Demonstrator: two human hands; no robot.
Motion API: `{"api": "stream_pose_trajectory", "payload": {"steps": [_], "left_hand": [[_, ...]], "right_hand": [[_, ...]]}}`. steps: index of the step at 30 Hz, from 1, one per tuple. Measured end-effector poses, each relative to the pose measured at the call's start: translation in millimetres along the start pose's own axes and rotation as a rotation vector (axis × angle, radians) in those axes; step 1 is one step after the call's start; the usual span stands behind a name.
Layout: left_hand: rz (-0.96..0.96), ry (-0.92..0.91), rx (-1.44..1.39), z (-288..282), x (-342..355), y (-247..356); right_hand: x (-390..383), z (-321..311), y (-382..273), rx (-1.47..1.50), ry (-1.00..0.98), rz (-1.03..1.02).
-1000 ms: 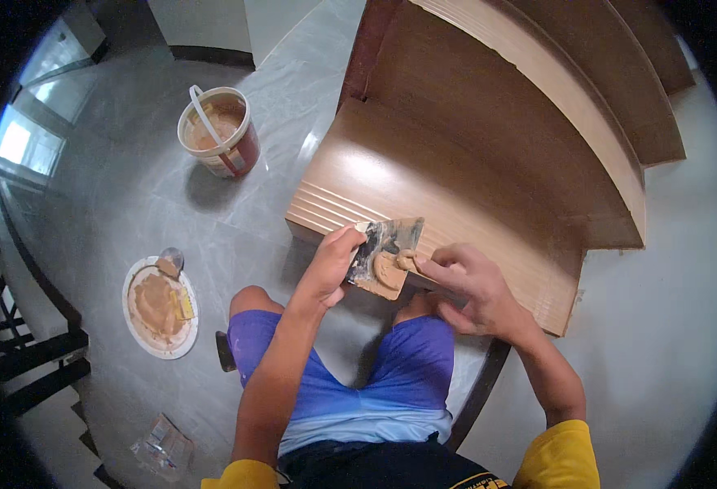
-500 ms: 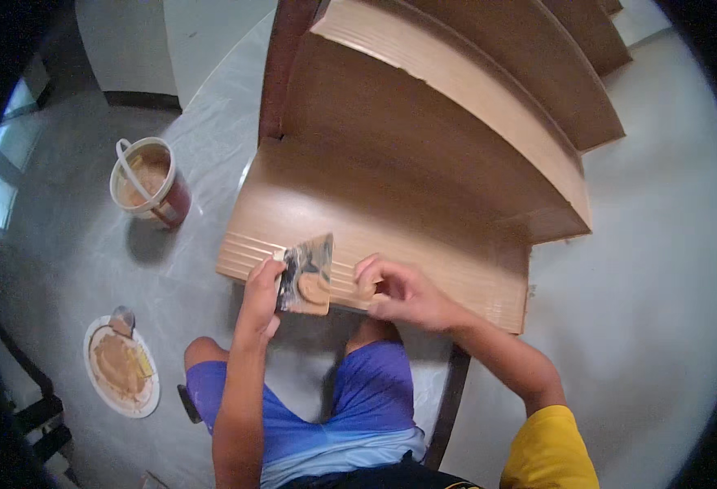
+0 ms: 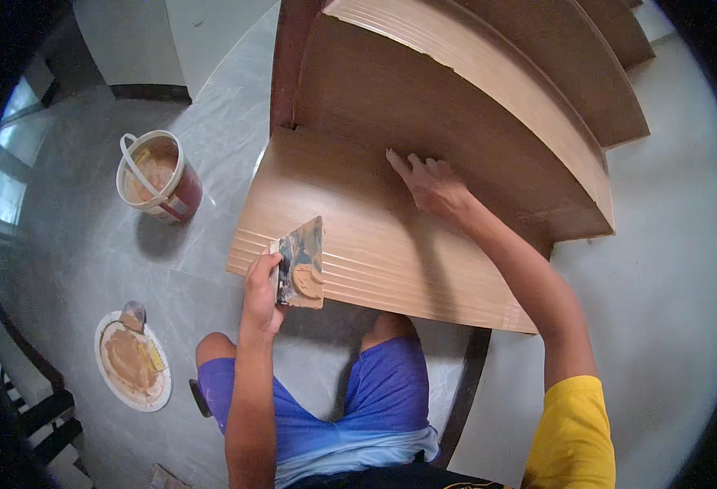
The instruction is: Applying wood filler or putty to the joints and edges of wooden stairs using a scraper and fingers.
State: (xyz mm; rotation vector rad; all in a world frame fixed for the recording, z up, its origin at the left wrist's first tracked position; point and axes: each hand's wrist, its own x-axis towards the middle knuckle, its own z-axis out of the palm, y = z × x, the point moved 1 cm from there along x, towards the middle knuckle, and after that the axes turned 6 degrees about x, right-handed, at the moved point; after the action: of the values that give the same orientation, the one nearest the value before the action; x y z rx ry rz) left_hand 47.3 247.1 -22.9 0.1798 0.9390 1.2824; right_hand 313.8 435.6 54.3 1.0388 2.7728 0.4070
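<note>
My left hand (image 3: 260,298) is closed on a wide putty knife (image 3: 303,273), whose smeared blade carries a rounded lump of tan putty (image 3: 306,280). The blade sits over the ridged front edge of the lowest wooden stair tread (image 3: 334,196). Farther back, my right hand (image 3: 432,183) reaches over the tread with its index finger stretched out and the other fingers partly bent. That fingertip is at the seam where the tread meets the brown riser (image 3: 424,106). I see no tool in the right hand; whether putty is on the finger is too small to tell.
On the grey floor to the left stands a white-rimmed bucket (image 3: 159,177) of tan paste. Nearer lies a white plate (image 3: 161,400) with spread putty and a small scraper (image 3: 134,315). More curved steps (image 3: 554,73) rise toward the upper right, beside a pale wall.
My right hand has moved from the tread's front edge, beside the knife, back to the seam at the riser, its index finger now extended. The left hand still holds the putty knife.
</note>
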Motion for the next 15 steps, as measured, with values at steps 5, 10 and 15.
{"api": "stream_pose_trajectory", "payload": {"steps": [5, 10, 15], "left_hand": [[0.068, 0.003, 0.071, 8, -9, 5], [0.034, -0.002, 0.034, 5, -7, 3], [0.05, -0.016, 0.027, 0, -1, -3]], "right_hand": [[12, 10, -8, -0.272, -0.146, 0.007], [0, 14, -3, -0.329, -0.152, 0.007], [-37, 22, 20, -0.386, -0.242, -0.002]]}}
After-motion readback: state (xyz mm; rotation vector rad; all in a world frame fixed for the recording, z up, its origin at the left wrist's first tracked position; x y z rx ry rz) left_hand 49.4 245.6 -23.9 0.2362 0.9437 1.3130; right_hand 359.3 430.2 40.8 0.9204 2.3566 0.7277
